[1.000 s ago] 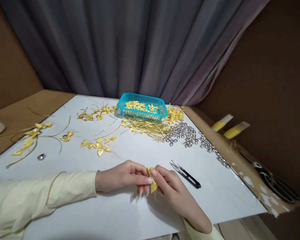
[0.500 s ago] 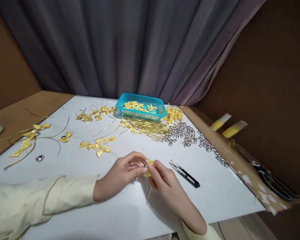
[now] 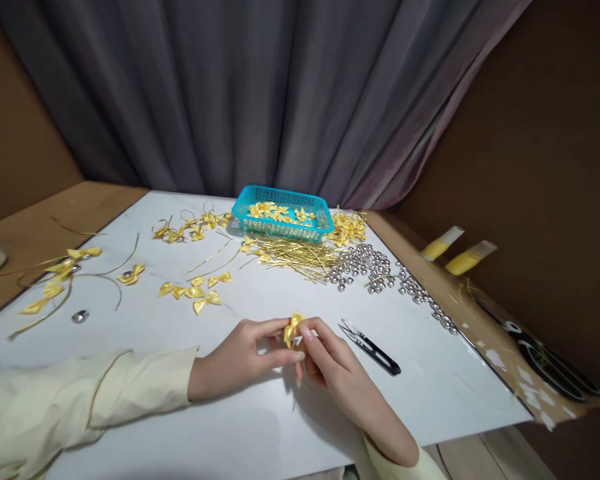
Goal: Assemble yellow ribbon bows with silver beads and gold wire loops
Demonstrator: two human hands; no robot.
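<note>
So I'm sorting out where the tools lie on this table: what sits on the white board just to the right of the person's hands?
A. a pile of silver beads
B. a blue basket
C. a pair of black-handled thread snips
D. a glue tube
C: the black-handled thread snips lie flat on the white board just beside the right hand, while the blue basket and the silver beads sit farther back.
</note>
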